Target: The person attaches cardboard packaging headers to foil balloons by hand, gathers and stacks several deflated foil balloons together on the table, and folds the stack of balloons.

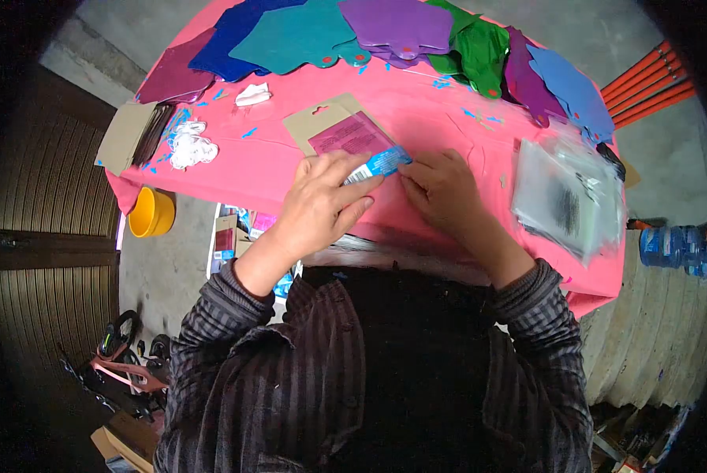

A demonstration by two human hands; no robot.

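Observation:
A tan cardboard card (322,120) with a magenta printed panel lies tilted over the pink cloth, its hang hole toward the upper left. My left hand (326,197) holds the card's lower part, fingers across it. A blue label (386,162) with a white barcode part sits along the card's lower edge. My right hand (440,185) pinches the label's right end between thumb and forefinger. The left fingers partly cover the barcode.
Coloured plastic pieces, including a teal one (290,39), line the far edge. White bundles (191,146) and stacked cards (121,140) are at left, clear bags (562,197) at right. A yellow bucket (151,213) stands below the cloth (448,110).

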